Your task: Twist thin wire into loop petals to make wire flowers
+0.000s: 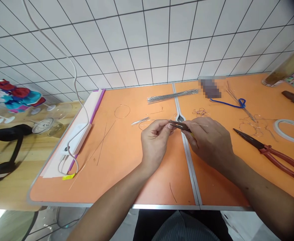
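Observation:
My left hand (155, 140) is closed in a pinch on a thin metal wire (199, 125), near the middle of the orange table. My right hand (209, 140) is wrapped round small pliers (180, 126) with dark jaws and a bit of yellow handle showing. The jaws point left and meet the wire at my left fingertips. One end of the wire sticks out to the right over my right hand. Whether the jaws are fully closed on it is too small to tell. Just behind my hands lie a short bundle of wires (140, 121) and a tangle of thin wire (200, 112).
Red-handled long-nose pliers (264, 147) lie at the right, near a white tape ring (291, 130). A bundle of straight wires (172, 96) lies at the back. A white power strip (77, 140) with a cable stands left, beside a wire loop shape (122, 111). A metal seam (187, 154) splits the table.

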A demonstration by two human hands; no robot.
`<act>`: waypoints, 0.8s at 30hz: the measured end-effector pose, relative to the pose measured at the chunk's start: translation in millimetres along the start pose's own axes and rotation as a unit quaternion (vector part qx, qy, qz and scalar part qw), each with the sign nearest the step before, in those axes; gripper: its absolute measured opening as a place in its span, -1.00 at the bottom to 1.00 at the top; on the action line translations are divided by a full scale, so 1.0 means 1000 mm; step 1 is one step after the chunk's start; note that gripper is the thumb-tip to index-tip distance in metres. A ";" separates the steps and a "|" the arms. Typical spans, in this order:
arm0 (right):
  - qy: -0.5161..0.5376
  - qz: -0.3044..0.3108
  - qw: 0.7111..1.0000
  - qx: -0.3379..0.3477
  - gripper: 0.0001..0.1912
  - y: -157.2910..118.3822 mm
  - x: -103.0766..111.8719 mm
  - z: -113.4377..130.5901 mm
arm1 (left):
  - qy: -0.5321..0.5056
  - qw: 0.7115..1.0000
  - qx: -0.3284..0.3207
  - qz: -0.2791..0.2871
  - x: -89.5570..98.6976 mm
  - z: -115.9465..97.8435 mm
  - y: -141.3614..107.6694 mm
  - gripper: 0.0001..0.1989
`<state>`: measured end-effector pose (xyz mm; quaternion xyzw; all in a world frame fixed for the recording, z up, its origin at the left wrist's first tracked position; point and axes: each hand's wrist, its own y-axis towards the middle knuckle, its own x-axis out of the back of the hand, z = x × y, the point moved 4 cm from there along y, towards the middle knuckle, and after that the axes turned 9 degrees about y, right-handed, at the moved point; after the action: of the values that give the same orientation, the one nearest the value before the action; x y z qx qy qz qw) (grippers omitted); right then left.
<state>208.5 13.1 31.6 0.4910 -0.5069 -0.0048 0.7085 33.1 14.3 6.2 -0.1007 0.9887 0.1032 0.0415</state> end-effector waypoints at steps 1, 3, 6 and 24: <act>-0.005 -0.002 1.000 0.005 -0.89 0.000 0.000 0.000 | -0.002 1.000 -0.001 0.000 0.000 0.000 0.000 -0.87; -0.018 -0.002 1.000 0.013 -0.88 0.000 0.000 0.000 | -0.005 1.000 0.000 0.001 0.000 -0.001 0.000 -0.87; -0.025 0.001 1.000 0.018 -0.88 -0.001 0.000 -0.001 | -0.007 1.000 0.003 0.003 -0.001 -0.001 0.000 -0.88; -0.037 -0.014 0.998 0.045 -0.88 0.003 0.011 -0.006 | 0.008 1.000 0.014 0.020 -0.003 -0.004 -0.003 -0.86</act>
<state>216.5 13.0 41.0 0.5286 -0.5254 -0.0099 0.6666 36.2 10.6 10.2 -0.0808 0.9921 0.0898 0.0330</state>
